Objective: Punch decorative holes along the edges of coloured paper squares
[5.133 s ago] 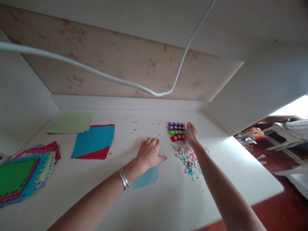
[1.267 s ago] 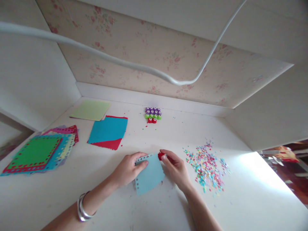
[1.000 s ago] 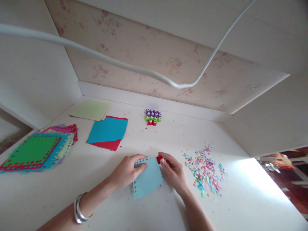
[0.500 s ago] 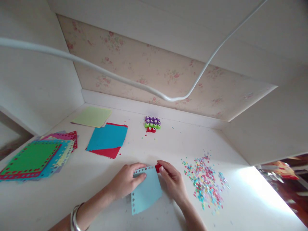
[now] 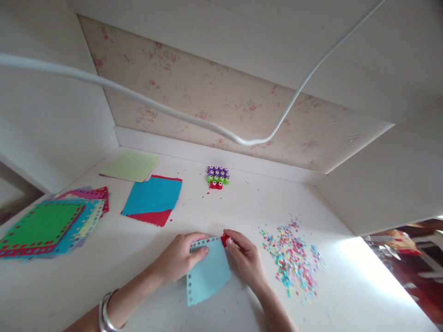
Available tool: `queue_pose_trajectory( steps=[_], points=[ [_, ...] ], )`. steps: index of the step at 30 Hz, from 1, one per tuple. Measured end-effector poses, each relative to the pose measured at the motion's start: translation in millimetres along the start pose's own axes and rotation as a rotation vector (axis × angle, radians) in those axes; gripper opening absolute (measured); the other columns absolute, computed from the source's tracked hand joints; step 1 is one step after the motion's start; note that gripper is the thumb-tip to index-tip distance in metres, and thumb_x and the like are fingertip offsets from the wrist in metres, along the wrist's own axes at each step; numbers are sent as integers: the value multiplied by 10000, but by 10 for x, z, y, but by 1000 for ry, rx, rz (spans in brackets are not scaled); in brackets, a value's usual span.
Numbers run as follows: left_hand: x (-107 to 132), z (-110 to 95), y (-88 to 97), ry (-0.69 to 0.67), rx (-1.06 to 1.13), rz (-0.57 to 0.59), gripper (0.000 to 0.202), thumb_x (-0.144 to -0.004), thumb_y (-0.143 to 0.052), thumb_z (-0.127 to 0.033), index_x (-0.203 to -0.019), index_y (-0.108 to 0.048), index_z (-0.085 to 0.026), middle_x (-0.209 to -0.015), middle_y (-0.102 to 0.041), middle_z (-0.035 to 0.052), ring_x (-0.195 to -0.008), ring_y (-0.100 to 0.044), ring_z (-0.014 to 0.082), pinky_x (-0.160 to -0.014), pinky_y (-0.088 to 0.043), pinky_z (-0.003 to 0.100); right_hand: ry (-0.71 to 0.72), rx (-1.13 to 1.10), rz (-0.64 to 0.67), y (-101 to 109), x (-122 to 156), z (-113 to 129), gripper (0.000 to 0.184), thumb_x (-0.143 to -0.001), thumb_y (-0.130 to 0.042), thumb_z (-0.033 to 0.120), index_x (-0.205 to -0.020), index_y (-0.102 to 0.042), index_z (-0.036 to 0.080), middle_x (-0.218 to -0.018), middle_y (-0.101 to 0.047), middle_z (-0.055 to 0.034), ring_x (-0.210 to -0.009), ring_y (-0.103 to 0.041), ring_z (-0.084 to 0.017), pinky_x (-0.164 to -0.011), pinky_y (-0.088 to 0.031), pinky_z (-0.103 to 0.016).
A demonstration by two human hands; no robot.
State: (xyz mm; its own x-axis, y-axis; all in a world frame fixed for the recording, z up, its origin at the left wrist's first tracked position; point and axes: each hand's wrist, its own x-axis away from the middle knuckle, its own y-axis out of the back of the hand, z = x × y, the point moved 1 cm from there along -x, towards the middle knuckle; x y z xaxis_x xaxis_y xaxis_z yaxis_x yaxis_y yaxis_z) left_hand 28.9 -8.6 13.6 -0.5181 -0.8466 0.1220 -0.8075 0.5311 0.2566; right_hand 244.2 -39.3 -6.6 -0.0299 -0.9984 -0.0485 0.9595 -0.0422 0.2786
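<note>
Pinched tight on both sides, the grip left no slack: the left hand (image 5: 182,259) had hold of a pale blue sheet (image 5: 209,273), thumb on top and fingers tucked behind the upper left edge, while the right hand (image 5: 246,262) had thumb and fingers closed on a red punch (image 5: 224,240). The step in hand appeared to be punching along the sheet's edge, with the punch set at the upper right corner. As I judged it, the next move called for a firm squeeze there, the paper kept flat and steady, and then a turn onto the right-hand edge.

All this sat over the near part of a white table (image 5: 166,306). The sheet lay between the two hands, slightly tilted in the plane; whether its underside met the tabletop, I could not tell. It was plain and roughly square, with a wavy lower edge and no holes to be seen down its right side. The punch was much smaller, glossy and bright, mostly covered by the fingers, just where the top edge ended. Smallest of all were the holes (image 5: 190,290), an even row down the left edge and another along the top, their exact shape too fine to make out.
</note>
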Motion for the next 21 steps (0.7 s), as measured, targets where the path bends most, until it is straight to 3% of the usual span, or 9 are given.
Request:
queue_pose_trajectory(
  steps=[13, 17, 21],
  points=[
    [-11, 63, -21, -64, -165, -35, 347, -871, -571, -312, -1191, -692, -252, -1182, -726, 19, -1082, -670, 222, -956, -507, 303, 111, 161, 33, -6, 25, 5, 253, -902, -617, 395, -1072, -761, 276, -1160, -707, -101, -1050, -674, -274, -895, -567, -401],
    [-5, 147, -100, -110, -366, -59, 350, -898, -557, -315, -1231, -648, -255, -1193, -716, 31, -1069, -663, 241, -969, -493, 361, 108, 205, 40, -53, 67, -12, 230, -894, -628, 387, -1054, -762, 288, -1158, -701, -85, -1016, -682, -258, -826, -591, -369],
    [29, 177, -204, -204, -572, -123, 333, -926, -537, -304, -1242, -608, -225, -1194, -688, 72, -1068, -638, 256, -966, -478, 409, 148, 284, 33, -46, 83, 14, 242, -884, -643, 376, -1084, -753, 297, -1164, -702, -71, -1043, -669, -258, -902, -554, -388]
  ],
)
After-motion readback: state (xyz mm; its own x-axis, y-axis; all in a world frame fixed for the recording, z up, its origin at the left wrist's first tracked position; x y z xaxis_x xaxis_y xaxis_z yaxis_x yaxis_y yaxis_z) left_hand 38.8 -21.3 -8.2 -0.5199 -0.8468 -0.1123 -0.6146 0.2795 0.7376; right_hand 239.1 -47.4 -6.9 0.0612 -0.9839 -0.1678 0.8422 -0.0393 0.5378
